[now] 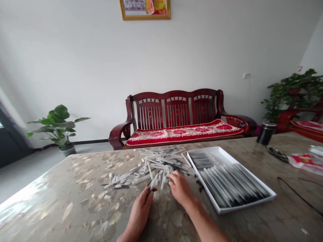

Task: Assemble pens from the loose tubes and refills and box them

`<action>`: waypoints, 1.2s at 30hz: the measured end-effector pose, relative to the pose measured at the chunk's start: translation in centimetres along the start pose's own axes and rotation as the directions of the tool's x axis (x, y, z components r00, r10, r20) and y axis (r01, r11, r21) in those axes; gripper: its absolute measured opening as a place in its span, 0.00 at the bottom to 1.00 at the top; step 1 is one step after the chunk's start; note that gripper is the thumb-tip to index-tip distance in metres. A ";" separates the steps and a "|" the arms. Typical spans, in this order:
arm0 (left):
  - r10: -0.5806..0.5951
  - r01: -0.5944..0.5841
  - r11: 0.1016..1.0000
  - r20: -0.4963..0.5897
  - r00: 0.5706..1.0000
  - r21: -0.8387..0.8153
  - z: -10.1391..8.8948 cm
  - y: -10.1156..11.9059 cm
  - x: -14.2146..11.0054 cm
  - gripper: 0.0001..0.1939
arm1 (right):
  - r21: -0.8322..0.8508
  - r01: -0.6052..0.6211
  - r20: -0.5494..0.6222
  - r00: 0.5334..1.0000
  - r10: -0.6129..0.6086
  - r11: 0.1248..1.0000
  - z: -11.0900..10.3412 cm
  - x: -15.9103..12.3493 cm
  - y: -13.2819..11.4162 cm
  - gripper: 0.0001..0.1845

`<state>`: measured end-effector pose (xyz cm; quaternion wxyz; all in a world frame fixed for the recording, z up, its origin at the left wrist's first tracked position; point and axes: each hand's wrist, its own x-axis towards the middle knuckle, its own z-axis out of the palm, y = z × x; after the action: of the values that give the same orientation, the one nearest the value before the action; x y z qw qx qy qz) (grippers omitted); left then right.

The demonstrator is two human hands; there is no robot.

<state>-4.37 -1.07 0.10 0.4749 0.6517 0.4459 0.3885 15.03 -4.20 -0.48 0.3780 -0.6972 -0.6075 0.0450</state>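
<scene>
A loose pile of white pen barrels and thin black refills (156, 164) lies on the marble table (75, 201). My left hand (141, 210) is closed in a pinch on a white pen part (153, 183) that points up toward the pile. My right hand (180, 190) reaches into the near edge of the pile, palm down, fingers curled among the pieces; what they grip, if anything, is hidden. Right of it sits a white shallow tray (252, 201) holding rows of assembled pens.
A black canister (265, 133), black cables (297, 191) and a red-and-white packet (305, 160) lie on the table's right side. Behind the table stand a red wooden bench (176, 117) and potted plants (59, 127).
</scene>
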 end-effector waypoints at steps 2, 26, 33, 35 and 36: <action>0.033 -0.031 0.993 -0.017 0.999 0.115 -0.3 -0.2 0.3 0.10 | -0.034 0.044 0.031 0.999 -0.043 0.998 0.2 0.1 -0.7 0.21; 0.049 -0.100 0.835 0.108 0.993 0.541 -0.9 -0.5 1.0 0.16 | 0.071 0.158 0.051 0.986 -0.162 0.985 -0.3 -0.4 -0.6 0.16; 0.088 -0.139 0.816 0.118 0.989 0.561 -1.3 -0.7 1.1 0.16 | 0.104 0.223 0.048 0.972 -0.229 0.969 0.1 -0.3 -0.1 0.17; 0.092 -0.148 0.812 0.126 0.988 0.565 -1.4 -0.7 1.2 0.16 | 0.105 0.239 0.038 0.969 -0.244 0.965 0.3 -0.3 0.1 0.17; 0.096 -0.153 0.811 0.130 0.987 0.565 -1.4 -0.8 1.3 0.16 | 0.108 0.248 0.032 0.967 -0.252 0.963 0.3 -0.3 0.2 0.17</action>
<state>-5.49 0.69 -0.17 0.2511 0.8098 0.4753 0.2350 14.91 -4.31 -0.93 0.4024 -0.5933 -0.6958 0.0441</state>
